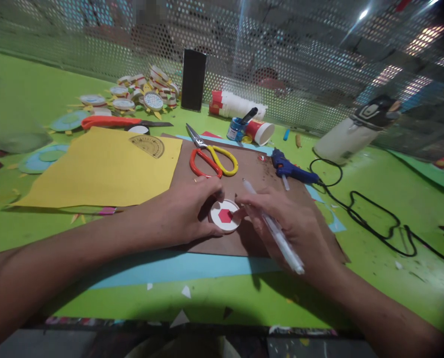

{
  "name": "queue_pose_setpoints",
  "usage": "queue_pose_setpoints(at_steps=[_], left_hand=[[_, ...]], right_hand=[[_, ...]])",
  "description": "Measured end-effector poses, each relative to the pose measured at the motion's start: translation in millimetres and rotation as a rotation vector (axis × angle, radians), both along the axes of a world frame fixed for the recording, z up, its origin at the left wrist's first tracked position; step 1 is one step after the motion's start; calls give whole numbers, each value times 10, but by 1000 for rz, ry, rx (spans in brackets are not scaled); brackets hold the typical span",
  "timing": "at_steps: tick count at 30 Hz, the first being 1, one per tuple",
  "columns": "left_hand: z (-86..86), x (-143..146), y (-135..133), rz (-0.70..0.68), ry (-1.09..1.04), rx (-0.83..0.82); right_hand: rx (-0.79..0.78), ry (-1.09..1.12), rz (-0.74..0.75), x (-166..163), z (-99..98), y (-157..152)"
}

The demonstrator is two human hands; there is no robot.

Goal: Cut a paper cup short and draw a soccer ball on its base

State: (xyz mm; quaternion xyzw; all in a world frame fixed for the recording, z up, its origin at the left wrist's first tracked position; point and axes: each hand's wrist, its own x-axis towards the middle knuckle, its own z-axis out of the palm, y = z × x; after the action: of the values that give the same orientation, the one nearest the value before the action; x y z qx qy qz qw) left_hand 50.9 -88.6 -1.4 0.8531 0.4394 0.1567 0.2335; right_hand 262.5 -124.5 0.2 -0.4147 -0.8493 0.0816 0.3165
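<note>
A small white paper disc (218, 217) with a raised rim bears a red hexagon (225, 215) at its middle. My left hand (192, 209) is closed on the disc's left side, thumb and fingers at its edge. In my right hand (285, 223) lies a clear white pen (281, 243), slanting between the fingers with its tip up and to the left. Fingertips of that hand touch the right edge of the disc. Beneath both hands is a brown sheet (244, 243). Scissors (212, 159) with one red and one yellow handle rest just beyond the left hand.
A blue glue gun (294, 171) with a black cord (371, 216) lies right. Yellow paper (106, 174) carries a protractor (147, 145); a red-handled knife (113, 122) lies behind. Further back are paper discs (154, 101), a phone (194, 79), an ink jar (237, 129), paper cups (261, 132) and a bottle (349, 136).
</note>
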Motion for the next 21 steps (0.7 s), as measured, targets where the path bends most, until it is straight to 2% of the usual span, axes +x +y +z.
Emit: queue_pose_setpoints(at_steps=[21], left_hand=[[-4,-19,6,-26,-18,8]], right_hand=[[-12,24,32,15,-29,-20]])
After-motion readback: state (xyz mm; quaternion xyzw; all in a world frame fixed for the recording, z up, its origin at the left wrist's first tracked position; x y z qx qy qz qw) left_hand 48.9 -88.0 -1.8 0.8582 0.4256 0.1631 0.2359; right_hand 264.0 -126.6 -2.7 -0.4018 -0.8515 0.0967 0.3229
